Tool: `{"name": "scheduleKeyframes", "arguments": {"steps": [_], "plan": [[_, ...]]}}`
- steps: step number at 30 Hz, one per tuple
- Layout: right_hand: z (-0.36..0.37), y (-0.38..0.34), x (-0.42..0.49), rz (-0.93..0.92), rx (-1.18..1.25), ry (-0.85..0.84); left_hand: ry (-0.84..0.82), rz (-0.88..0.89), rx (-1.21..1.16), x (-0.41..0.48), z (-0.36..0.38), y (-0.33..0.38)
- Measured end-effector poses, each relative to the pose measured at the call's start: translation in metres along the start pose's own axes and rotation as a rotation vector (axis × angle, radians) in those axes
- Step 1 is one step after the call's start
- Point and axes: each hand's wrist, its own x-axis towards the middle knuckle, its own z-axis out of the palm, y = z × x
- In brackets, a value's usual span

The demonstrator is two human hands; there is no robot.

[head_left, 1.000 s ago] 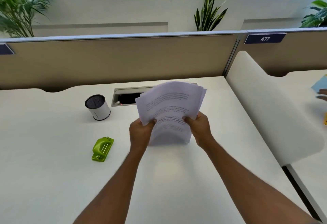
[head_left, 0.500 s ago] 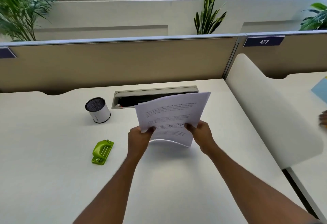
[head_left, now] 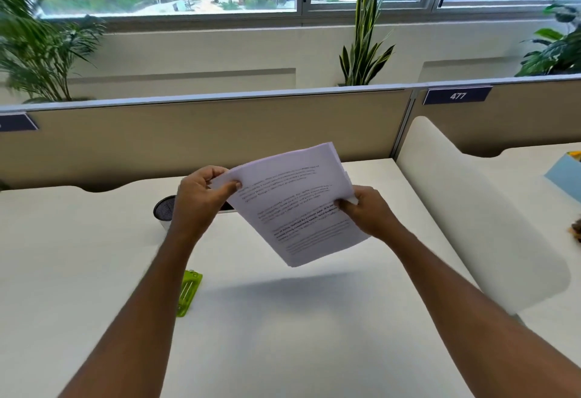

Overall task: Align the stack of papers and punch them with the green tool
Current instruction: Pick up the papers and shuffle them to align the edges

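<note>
A stack of printed white papers point(head_left: 295, 206) hangs in the air above the white desk point(head_left: 283, 334), tilted with one corner pointing down. My left hand point(head_left: 201, 199) pinches its upper left corner. My right hand point(head_left: 369, 212) grips its right edge. The sheets look roughly squared, with a few edges stepping out at the right. The green punch tool point(head_left: 189, 292) lies flat on the desk below my left forearm, which hides part of it.
A black-topped white cylinder point(head_left: 164, 210) stands on the desk behind my left hand. A tan partition point(head_left: 188, 136) closes the back. A white curved divider point(head_left: 471, 209) bounds the right side, with a blue object point(head_left: 566, 174) on the neighbouring desk.
The papers have been lifted off the desk and turned to a diagonal. My left hand has shifted to the top corner. The view has tilted upward.
</note>
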Motion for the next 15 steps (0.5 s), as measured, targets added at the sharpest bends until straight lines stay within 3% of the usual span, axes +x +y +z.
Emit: {"name": "scheduleKeyframes", "arguments": {"steps": [5, 9, 15], "plan": [[-0.013, -0.018, 0.005, -0.103, -0.144, -0.074, -0.143, 0.062, 0.289, -0.003, -0.002, 0.006], [-0.011, -0.033, 0.009, -0.165, -0.238, -0.177, -0.222, 0.071, 0.326, -0.006, 0.014, 0.007], [-0.056, -0.007, 0.027, 0.004, -0.273, -0.317, -0.062, -0.050, 0.135, -0.009, 0.005, -0.014]]}}
